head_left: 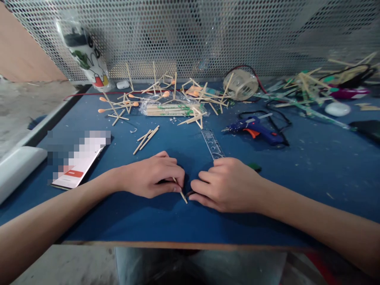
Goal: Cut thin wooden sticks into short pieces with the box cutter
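My left hand [158, 174] pinches a thin wooden stick [184, 196] between thumb and fingers, its lower end slanting down toward the table's front. Close on the right, my right hand [228, 186] is closed with curled fingers. A small dark tip [190, 193] pokes out from them beside the stick's end; the rest of that thing is hidden, so its kind is unclear. Just beyond my right knuckles lies a clear ruler [212, 143] with cut-out shapes. A green object [254, 167] shows partly behind my right hand. Several short cut sticks [146, 139] lie beyond my left hand.
A phone [80, 160] lies at left. A blue glue gun [257, 130] rests right of the ruler. Along the back are joined stick pieces [118, 105], a bagged stick bundle [169, 110], a clear round container [242, 85] and a wrapped bottle [86, 59] against a perforated metal panel [184, 35].
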Tool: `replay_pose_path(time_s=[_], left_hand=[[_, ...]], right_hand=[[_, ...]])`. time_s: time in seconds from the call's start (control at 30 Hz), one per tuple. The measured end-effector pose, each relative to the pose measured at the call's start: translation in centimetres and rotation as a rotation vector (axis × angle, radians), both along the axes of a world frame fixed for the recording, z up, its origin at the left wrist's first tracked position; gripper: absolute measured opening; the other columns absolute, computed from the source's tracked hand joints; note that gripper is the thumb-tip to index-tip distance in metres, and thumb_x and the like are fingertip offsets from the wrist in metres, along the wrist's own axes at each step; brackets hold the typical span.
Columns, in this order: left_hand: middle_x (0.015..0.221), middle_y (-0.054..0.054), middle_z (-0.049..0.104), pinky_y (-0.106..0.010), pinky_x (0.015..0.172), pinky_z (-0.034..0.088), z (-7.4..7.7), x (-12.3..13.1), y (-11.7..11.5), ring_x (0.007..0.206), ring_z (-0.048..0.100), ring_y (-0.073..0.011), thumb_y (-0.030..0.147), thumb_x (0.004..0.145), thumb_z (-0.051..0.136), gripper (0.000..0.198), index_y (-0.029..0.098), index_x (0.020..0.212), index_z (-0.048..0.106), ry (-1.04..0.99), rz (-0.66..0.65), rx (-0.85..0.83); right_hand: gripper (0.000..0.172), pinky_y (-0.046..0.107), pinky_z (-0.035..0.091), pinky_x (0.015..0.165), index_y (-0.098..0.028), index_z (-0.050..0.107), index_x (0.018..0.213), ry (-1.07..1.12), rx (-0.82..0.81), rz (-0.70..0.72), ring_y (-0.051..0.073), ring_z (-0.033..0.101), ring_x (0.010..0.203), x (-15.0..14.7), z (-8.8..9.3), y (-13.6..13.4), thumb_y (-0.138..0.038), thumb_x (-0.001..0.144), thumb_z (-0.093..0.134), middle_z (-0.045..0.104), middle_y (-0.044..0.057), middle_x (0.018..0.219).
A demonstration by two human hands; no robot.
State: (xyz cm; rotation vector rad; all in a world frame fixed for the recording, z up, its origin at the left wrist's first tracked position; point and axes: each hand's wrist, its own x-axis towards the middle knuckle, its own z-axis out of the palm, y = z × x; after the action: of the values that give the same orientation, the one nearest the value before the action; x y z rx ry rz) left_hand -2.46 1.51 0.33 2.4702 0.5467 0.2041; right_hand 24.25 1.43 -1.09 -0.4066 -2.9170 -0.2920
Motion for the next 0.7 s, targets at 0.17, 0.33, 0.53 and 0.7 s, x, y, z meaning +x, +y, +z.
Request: replay_pose_path(time_s=[0.17,0.33,0.53,0.7], left_hand=[[0.094,-0.002,0.077,-0.035,0.091,0.036,-0.1,0.0,0.0,0.091,0.067,-0.0177,0.023,0.108,0.058,0.013,0.021,0.100,0.067,-0.015,0.001,0.019],[0.095,-0.003,0.077,-0.037,0.091,0.036,-0.1,0.0,0.0,0.093,0.067,-0.0189,0.024,0.109,0.056,0.014,0.021,0.100,0.067,-0.025,-0.002,0.002],[0.094,-0.001,0.076,-0.036,0.092,0.036,-0.3,0.0,0.0,0.092,0.067,-0.0178,0.023,0.108,0.058,0.012,0.021,0.100,0.067,-0.019,0.006,0.015],[0.092,-0.001,0.075,-0.036,0.091,0.038,-0.2,0.0,-0.1,0.090,0.067,-0.0164,0.025,0.107,0.060,0.012,0.021,0.099,0.067,-0.013,0.020,0.025]], right_hand=[[0.036,0.036,0.017,0.060,-0.024,0.062,0.084,-0.014,-0.002,-0.011,0.017,0.052,0.050,-0.3,0.1,-0.5,-0.041,0.110,0.045,0.069,-0.001,0.068],[0.031,0.036,0.013,0.056,-0.025,0.063,0.087,-0.055,-0.016,-0.079,0.018,0.049,0.045,-0.5,0.4,-1.4,-0.042,0.108,0.048,0.065,-0.002,0.063],[0.030,0.037,0.009,0.053,-0.024,0.065,0.088,-0.135,-0.037,-0.109,0.020,0.054,0.044,-0.9,0.9,-2.0,-0.043,0.107,0.052,0.064,-0.001,0.060],[0.033,0.037,0.009,0.053,-0.025,0.064,0.086,-0.234,-0.086,-0.090,0.020,0.054,0.042,-0.7,1.5,-1.5,-0.047,0.106,0.050,0.066,-0.001,0.059]])
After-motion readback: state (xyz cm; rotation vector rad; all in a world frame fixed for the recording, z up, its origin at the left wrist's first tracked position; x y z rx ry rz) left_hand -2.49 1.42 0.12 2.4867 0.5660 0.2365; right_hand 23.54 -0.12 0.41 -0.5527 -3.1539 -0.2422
